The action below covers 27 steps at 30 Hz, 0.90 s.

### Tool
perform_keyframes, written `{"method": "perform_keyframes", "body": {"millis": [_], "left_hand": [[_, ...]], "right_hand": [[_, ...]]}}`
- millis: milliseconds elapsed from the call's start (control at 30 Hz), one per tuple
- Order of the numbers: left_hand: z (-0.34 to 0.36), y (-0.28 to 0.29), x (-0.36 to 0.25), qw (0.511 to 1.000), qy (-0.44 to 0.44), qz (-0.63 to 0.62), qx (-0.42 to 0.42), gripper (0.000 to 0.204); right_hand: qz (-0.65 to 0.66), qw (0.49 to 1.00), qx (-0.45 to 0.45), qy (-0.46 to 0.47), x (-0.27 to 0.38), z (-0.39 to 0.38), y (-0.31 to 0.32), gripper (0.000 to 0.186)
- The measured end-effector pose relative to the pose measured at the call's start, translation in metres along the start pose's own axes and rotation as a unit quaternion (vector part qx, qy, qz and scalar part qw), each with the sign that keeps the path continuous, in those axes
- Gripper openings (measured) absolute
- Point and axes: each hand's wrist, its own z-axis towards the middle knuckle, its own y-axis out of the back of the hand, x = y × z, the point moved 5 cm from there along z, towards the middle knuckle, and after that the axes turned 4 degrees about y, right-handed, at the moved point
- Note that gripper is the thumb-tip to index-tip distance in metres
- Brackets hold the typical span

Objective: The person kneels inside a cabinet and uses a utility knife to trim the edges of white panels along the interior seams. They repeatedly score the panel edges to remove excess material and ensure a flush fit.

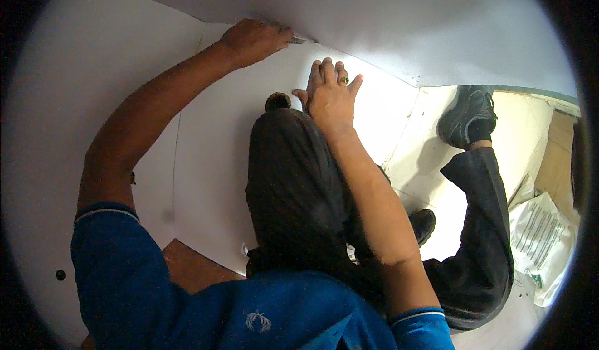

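Note:
My left hand [254, 40] is closed at the seam where the upper white panel [437, 25] meets the lower white board [224, 131]; a thin greyish metal piece [301, 40] shows at its fingertips, too small to name. Below it, my right hand [329, 103], with a green-stoned ring, lies with fingers spread on the lower board. My dark-trousered knee [287, 169] is beside that hand, and a dark rounded object [277, 102] peeks out past the knee.
My outstretched leg [474, 225] and dark shoe [465, 119] are over pale floor tiles [412, 163] at right. Cardboard [555, 156] and a white plastic sack [540, 244] lie at the far right. A brown board [196, 266] shows at lower left.

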Motion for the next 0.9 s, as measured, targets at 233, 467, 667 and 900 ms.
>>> {"method": "perform_keyframes", "body": {"millis": [233, 467, 667, 900], "left_hand": [[-0.017, 0.004, 0.019, 0.999, -0.014, 0.049, 0.002, 0.023], [-0.031, 0.021, 0.013, 0.999, 0.012, 0.047, -0.004, 0.025], [0.003, 0.014, -0.035, 0.999, -0.021, 0.034, -0.036, 0.028], [0.016, 0.013, -0.048, 0.998, -0.011, 0.061, 0.014, 0.022]], "right_hand": [[0.003, 1.0, 0.015, 0.015, 0.0, 0.005, -0.002, 0.081], [0.001, 1.0, -0.019, 0.007, -0.002, 0.002, -0.004, 0.078], [0.031, 0.999, -0.007, 0.008, 0.0, 0.003, -0.008, 0.078], [0.018, 0.999, 0.028, -0.008, -0.004, 0.005, -0.01, 0.078]]}}
